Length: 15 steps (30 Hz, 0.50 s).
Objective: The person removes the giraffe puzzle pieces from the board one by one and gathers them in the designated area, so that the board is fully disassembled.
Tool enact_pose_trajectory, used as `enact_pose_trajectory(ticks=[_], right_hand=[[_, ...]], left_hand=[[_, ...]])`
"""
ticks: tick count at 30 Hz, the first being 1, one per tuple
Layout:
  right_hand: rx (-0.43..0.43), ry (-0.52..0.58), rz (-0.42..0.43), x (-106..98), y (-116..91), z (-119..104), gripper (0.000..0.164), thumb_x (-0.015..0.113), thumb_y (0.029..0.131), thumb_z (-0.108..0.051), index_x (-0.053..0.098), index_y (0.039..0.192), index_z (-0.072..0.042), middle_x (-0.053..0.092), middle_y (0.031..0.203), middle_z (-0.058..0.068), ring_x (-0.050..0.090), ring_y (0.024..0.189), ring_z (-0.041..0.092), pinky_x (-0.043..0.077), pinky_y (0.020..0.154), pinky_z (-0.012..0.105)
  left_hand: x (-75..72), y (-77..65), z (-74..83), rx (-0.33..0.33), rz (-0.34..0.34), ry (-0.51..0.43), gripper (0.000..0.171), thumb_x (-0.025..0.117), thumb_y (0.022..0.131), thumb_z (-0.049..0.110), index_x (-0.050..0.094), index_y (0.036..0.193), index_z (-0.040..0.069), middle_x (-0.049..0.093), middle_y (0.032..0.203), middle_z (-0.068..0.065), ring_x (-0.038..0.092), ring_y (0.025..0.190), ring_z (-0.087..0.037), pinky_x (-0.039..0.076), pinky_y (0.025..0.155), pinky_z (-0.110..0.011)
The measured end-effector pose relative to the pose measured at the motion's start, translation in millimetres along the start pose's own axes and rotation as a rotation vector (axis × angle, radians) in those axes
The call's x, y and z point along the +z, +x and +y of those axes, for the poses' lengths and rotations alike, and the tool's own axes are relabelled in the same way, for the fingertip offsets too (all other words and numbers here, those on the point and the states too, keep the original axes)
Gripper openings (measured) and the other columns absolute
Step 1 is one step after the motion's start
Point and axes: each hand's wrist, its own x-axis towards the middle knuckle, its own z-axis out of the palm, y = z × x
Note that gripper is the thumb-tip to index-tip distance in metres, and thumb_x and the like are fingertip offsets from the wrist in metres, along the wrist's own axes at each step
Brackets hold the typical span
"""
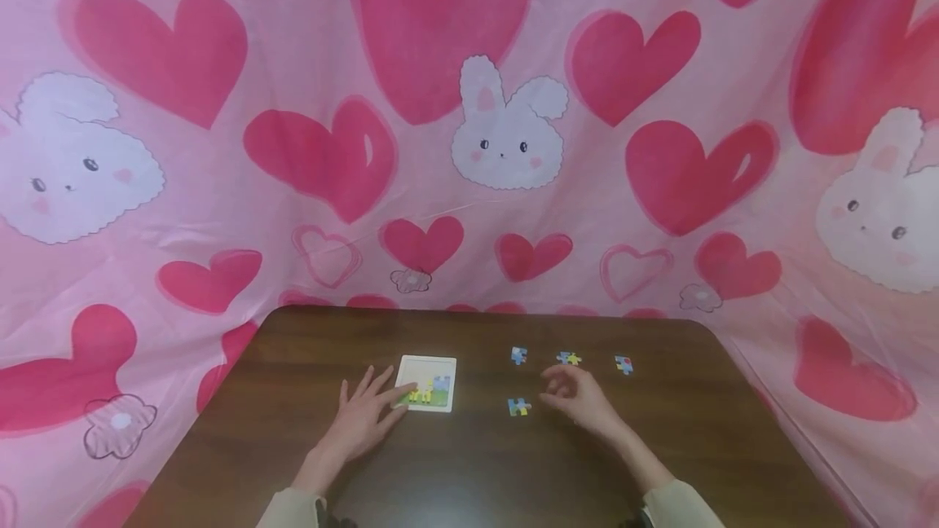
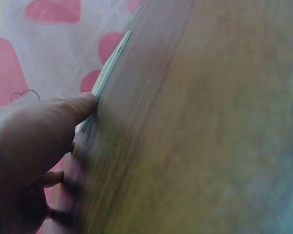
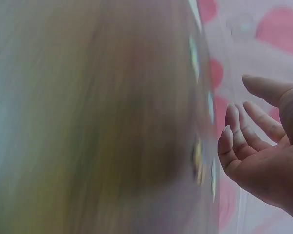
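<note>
A small white-framed jigsaw puzzle board (image 1: 427,360) lies on the dark wooden table. Some pieces with yellow figures and blue sit in its lower part; the upper part is pale. My left hand (image 1: 359,422) rests spread on the table, its fingers straight and touching the board's left side. In the left wrist view the thumb (image 2: 83,103) is against the board's edge (image 2: 110,68). My right hand (image 1: 587,406) hovers with loosely bent fingers and nothing in them. Near it lie loose puzzle pieces: one (image 1: 518,407) to its left and another (image 1: 567,358) just beyond its fingertips.
Two more puzzle pieces lie farther back, one blue and white (image 1: 518,355) and one with a red spot (image 1: 623,364). The brown table (image 1: 469,463) has rounded far corners. A pink cloth (image 1: 506,210) with hearts and rabbits hangs around it.
</note>
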Motion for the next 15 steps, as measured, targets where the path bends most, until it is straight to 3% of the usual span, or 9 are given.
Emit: enact_pose_trajectory(ticks=[5,11,15], right_hand=[[-0.078,0.055,-0.089,40.7,23.9,-22.7,0.036,0.083,0.095,-0.003,0.067,0.123,0.013,0.074,0.091,0.021,0.065,0.073,0.007,0.054,0.063,0.021],[-0.075,-0.052,-0.129,84.9,45.9,-43.0,0.036,0.086,0.092,-0.005,0.07,0.121,0.008,0.073,0.086,0.012,0.059,0.069,0.008,0.051,0.062,0.021],[-0.094,-0.098,-0.164,109.8,66.1,-31.7,0.038,0.087,0.093,-0.014,0.07,0.122,0.003,0.072,0.083,0.006,0.06,0.068,0.012,0.053,0.062,0.025]], left_hand=[[-0.7,0.6,-0.3,0.006,0.004,-0.003,0.046,0.069,0.108,0.041,0.065,0.153,0.036,0.044,0.175,-0.018,0.027,0.166,-0.055,0.003,0.124,-0.091],[-1.9,1.1,-0.4,-0.033,0.004,-0.002,0.061,0.075,0.103,0.041,0.059,0.159,0.022,0.047,0.173,-0.017,0.028,0.167,-0.051,0.006,0.126,-0.089],[-1.0,1.6,-1.4,-0.048,0.009,-0.009,0.065,0.076,0.103,0.041,0.058,0.16,0.016,0.048,0.173,-0.017,0.028,0.168,-0.049,0.007,0.128,-0.087]])
